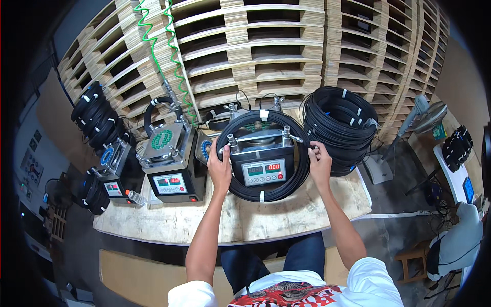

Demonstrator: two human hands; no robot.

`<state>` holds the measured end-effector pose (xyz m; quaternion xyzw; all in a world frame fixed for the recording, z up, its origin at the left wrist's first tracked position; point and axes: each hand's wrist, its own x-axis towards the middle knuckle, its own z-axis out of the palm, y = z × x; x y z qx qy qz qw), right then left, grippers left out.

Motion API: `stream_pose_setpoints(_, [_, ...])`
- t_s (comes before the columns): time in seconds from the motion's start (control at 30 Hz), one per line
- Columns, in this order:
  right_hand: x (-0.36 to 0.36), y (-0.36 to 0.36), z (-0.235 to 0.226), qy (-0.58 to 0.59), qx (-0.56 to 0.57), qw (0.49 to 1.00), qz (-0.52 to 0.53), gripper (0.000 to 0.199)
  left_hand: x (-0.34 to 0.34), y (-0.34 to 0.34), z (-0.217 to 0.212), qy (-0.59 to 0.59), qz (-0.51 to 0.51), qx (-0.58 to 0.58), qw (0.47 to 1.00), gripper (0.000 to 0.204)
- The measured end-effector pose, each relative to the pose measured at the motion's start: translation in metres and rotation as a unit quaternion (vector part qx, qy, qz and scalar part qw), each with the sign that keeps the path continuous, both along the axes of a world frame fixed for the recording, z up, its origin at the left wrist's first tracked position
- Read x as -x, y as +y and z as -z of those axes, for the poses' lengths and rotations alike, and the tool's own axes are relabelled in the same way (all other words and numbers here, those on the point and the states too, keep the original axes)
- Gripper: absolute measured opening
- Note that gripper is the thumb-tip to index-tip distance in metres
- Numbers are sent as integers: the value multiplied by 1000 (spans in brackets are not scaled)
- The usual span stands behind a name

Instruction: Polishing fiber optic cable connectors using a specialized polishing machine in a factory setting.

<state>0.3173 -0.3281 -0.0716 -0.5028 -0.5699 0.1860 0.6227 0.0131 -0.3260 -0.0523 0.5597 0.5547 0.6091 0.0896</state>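
A coil of black cable (240, 189), bound with white ties at top and bottom, stands upright between my hands. On its left rim my left hand (220, 169) is closed, thumb toward me. My right hand (320, 162) pinches the right rim, where a short metallic cable end (296, 138) lies beside the fingers. Through the ring shows a black bench machine (273, 152) with metal posts and a lit display panel (265, 172). The coil hides part of the machine; whether the two touch I cannot tell.
Similar machines (171, 166) stand left on the wooden table (204, 225), near a small clear bottle (135, 197). Stacked cable coils (340, 128) rise at right, more coils (97, 117) far left. Pallets (245, 51) wall the back; green spiral hoses (150, 38) hang down. A fan (432, 115) stands right.
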Motion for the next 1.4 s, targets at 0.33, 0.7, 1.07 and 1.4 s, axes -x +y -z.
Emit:
stream_pose_setpoints(0.33, [-7,7,23,115,35,992,-29,11,0,-2,12,-43,29,-12,999,53])
stream_pose_setpoints(0.7, [-8,10,47,137,48,984,-103,48,4,-4,24,-57,12,-20,998,52])
stream_pose_setpoints(1.07, [-14,24,43,58,24,994,-87,43,9,-12,16,-44,37,-19,998,52])
stream_pose_setpoints(1.4, [3,16,-72,-213,-4,971,-109,23,38,-22,-65,346,43,29,937,25])
